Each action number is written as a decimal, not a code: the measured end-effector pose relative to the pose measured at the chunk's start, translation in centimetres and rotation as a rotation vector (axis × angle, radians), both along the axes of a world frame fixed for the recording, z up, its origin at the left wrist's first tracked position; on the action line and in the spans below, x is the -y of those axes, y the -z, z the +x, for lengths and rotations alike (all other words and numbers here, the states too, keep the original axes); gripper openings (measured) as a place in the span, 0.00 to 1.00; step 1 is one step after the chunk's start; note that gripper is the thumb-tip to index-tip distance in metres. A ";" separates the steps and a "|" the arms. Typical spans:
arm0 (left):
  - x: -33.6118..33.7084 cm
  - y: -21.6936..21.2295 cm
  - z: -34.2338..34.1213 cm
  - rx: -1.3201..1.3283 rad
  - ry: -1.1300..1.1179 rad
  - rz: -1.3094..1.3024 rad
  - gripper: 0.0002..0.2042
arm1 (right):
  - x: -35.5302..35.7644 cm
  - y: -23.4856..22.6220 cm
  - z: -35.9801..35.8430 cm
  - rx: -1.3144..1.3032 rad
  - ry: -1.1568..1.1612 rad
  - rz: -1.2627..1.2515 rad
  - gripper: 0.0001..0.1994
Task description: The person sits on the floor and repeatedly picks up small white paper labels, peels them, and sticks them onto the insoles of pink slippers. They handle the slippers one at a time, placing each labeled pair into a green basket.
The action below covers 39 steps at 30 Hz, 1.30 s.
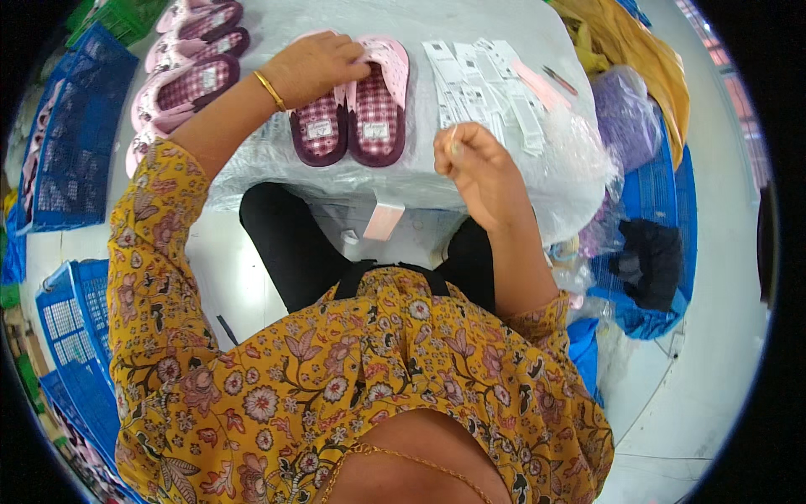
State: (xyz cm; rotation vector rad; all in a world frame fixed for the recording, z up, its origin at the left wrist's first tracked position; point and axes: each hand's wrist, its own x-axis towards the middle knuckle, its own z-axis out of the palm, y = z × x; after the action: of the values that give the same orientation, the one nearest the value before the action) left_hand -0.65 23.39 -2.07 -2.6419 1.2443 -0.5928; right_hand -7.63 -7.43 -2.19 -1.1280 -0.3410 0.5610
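While the left hand (315,63) rests curled on the pink slippers (353,113), the right hand (470,160), at four o'clock, pinches perhaps a thin pin; paper tags (483,84) lie at three.

Small footwear packing/finishing workshop, not a home. Evidence: worktable (504,34) at 12 o'clock wrapped in clear plastic sheet, pair of pink checked slippers (357,118) on it, more identical slippers stacked (189,59) at 11 o'clock. Row of white paper tags (483,84) laid out at 1 o'clock. Blue plastic crates (71,151) at 9–10 o'clock and at 7–8 o'clock, bagged stock (630,109) at 2 o'clock. Plain pale floor.
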 end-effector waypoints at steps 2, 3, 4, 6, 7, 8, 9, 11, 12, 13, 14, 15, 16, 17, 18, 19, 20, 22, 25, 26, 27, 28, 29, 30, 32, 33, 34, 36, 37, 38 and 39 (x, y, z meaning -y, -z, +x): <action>1.0 -0.4 -0.2 -0.043 -0.092 0.037 0.16 | -0.2 -1.1 0.3 -0.022 0.015 0.027 0.06; 1.6 -0.6 -0.4 -0.065 -0.116 0.018 0.15 | -0.6 -1.2 0.6 0.033 0.064 -0.007 0.06; 2.4 -0.7 -0.5 -0.087 -0.142 0.000 0.14 | -0.9 -1.3 0.9 0.044 0.073 -0.008 0.07; 3.5 -0.8 -0.9 -0.052 -0.117 -0.034 0.12 | -1.6 -1.6 1.6 0.071 0.084 -0.005 0.07; 4.0 -0.7 -1.0 0.004 -0.063 -0.052 0.12 | -2.1 -1.0 2.2 0.075 0.109 -0.019 0.07; 4.2 -0.6 -1.2 0.063 -0.015 -0.067 0.11 | -2.4 -0.2 2.8 0.078 0.110 -0.047 0.07; 4.3 -0.3 -0.7 0.085 -0.009 -0.074 0.07 | -2.7 0.5 3.7 0.090 0.112 -0.074 0.07; 4.4 0.3 -0.5 -0.003 -0.046 -0.121 0.09 | -3.6 1.6 4.5 0.119 0.133 -0.174 0.07; 4.5 0.2 -0.4 -0.043 -0.062 -0.143 0.10 | -3.9 1.7 4.7 0.127 0.145 -0.257 0.06; 4.6 0.0 -0.6 -0.094 -0.067 -0.169 0.12 | -4.4 2.4 4.9 0.125 0.204 -0.274 0.06; 4.7 0.1 -0.6 -0.123 -0.050 -0.209 0.11 | -5.0 3.2 4.9 0.120 0.261 -0.290 0.05; 4.9 0.3 -0.5 -0.159 -0.064 -0.279 0.10 | -5.2 3.6 5.0 0.141 0.295 -0.323 0.06; 5.1 0.5 -0.4 -0.195 -0.078 -0.349 0.10 | -5.3 3.7 5.2 0.135 0.319 -0.331 0.06; 5.5 1.0 -0.3 -0.209 -0.123 -0.368 0.10 | -5.5 3.5 5.0 0.121 0.348 -0.341 0.07; 6.1 1.3 -0.2 -0.222 -0.168 -0.388 0.10 | -5.6 3.4 5.0 0.107 0.377 -0.352 0.08; 6.4 1.5 -0.1 -0.235 -0.212 -0.408 0.10 | -5.4 3.7 5.3 0.145 0.373 -0.444 0.11; 6.7 1.4 -0.2 -0.265 -0.248 -0.412 0.10 | -5.3 4.0 5.4 0.197 0.366 -0.506 0.12; 7.1 1.1 -0.3 -0.324 -0.319 -0.420 0.09 | -5.2 4.5 5.7 0.301 0.351 -0.631 0.14; 6.3 1.9 0.2 -0.394 -0.295 -0.482 0.06 | -4.8 4.9 5.9 0.370 0.342 -0.647 0.15; 6.2 2.2 0.3 -0.445 -0.277 -0.516 0.06 | -4.8 4.5 5.8 0.365 0.314 -0.666 0.15; 6.0 2.5 0.4 -0.496 -0.259 -0.550 0.05 | -4.7 3.8 5.6 0.360 0.285 -0.686 0.15; 5.8 2.9 0.6 -0.547 -0.240 -0.585 0.04 | -4.7 3.4 5.5 0.355 0.257 -0.704 0.15; 5.5 3.4 0.8 -0.562 -0.223 -0.610 0.05 | -4.5 3.5 5.6 0.351 0.232 -0.696 0.15; 5.1 4.0 1.0 -0.578 -0.206 -0.635 0.05 | -4.3 3.6 5.8 0.346 0.207 -0.688 0.15; 4.9 4.4 1.1 -0.628 -0.195 -0.678 0.06 | -4.0 3.6 6.1 0.344 0.155 -0.680 0.16; 4.9 4.2 1.1 -0.663 -0.202 -0.695 0.06 | -4.0 3.4 6.2 0.346 0.128 -0.682 0.16; 4.9 4.0 1.0 -0.698 -0.209 -0.712 0.07 | -3.9 3.2 6.3 0.349 0.101 -0.682 0.17; 4.8 4.2 1.1 -0.660 -0.190 -0.710 0.07 | -4.1 2.6 6.3 0.351 0.080 -0.721 0.17; 4.7 4.3 1.1 -0.641 -0.181 -0.708 0.07 | -4.2 2.6 6.3 0.352 0.069 -0.741 0.17; 4.8 4.3 1.2 -0.651 -0.172 -0.722 0.07 | -4.2 2.6 6.4 0.348 0.085 -0.744 0.16; 4.8 4.2 1.1 -0.661 -0.164 -0.735 0.07 | -4.2 2.7 6.4 0.344 0.100 -0.746 0.15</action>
State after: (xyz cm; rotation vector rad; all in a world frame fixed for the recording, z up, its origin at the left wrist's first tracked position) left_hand 0.48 18.58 -6.26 -3.7259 1.0414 -0.1416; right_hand -1.19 -3.20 -4.86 -1.9630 -0.3776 0.4074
